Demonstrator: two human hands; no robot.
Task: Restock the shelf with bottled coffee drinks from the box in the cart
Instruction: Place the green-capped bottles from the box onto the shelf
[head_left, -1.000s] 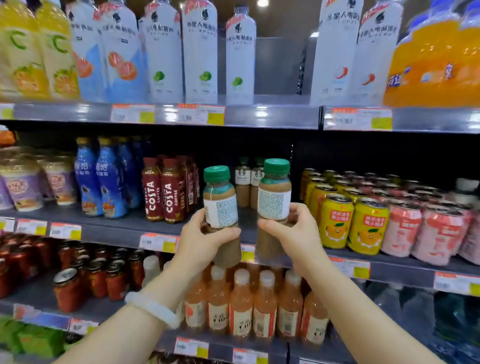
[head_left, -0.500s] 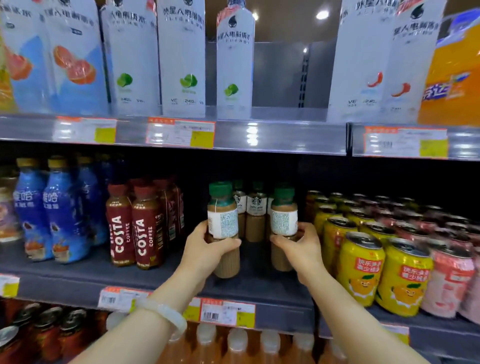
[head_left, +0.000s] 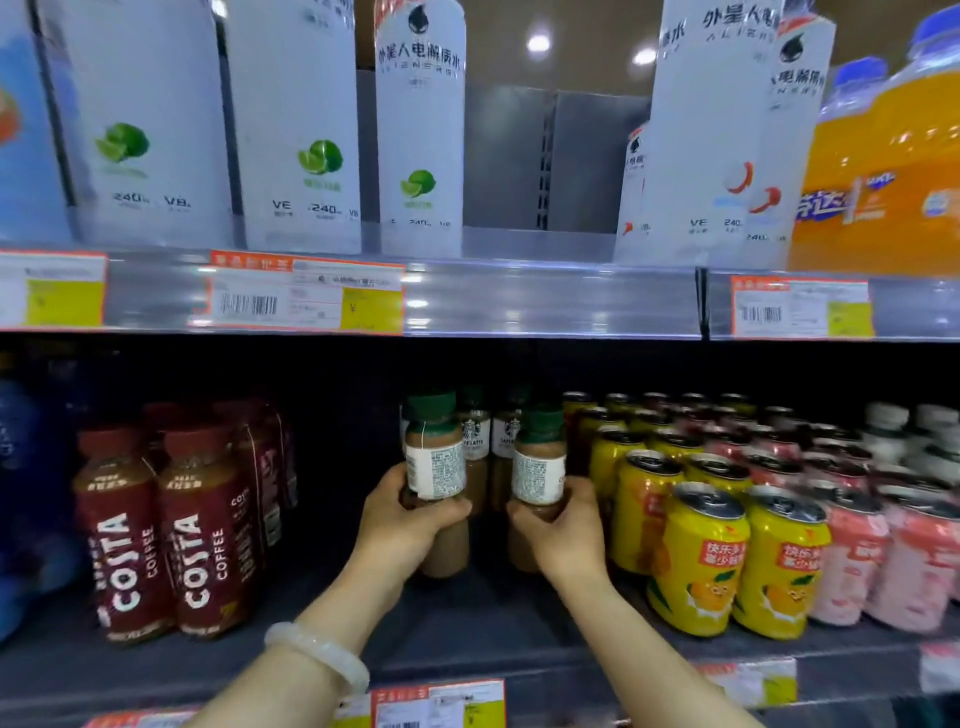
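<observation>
While both hands are inside the middle shelf (head_left: 467, 639) bay, each carries one green-capped coffee bottle: the left hand (head_left: 405, 525) is wrapped round the waist of the left bottle (head_left: 435, 467), and the right hand (head_left: 563, 527) is wrapped round the lower body of the right bottle (head_left: 539, 475). Both bottles stand upright with their printed back labels facing near. The step in hand appears to be placement: the two bottles are being set into the open lane in front of the coffee bottles already stocked (head_left: 475, 441) at the far end of the shelf. Whether the bases are touching the deck cannot be told (the hands and forearms cover that line). The next move, in my judgement, calls for lowering or sliding each bottle back until it meets the stocked row, then letting go; turning the labels to face front may also be wanted. Room is limited sideways: red Costa bottles (head_left: 208, 535) stand to the left, well apart from the left hand, while yellow cans (head_left: 696, 561) sit just beside the right hand, so the right side is the tighter edge. Overhead, the upper shelf rail (head_left: 545, 301) leaves fair clearance above the caps. The box and cart are not in view.
</observation>
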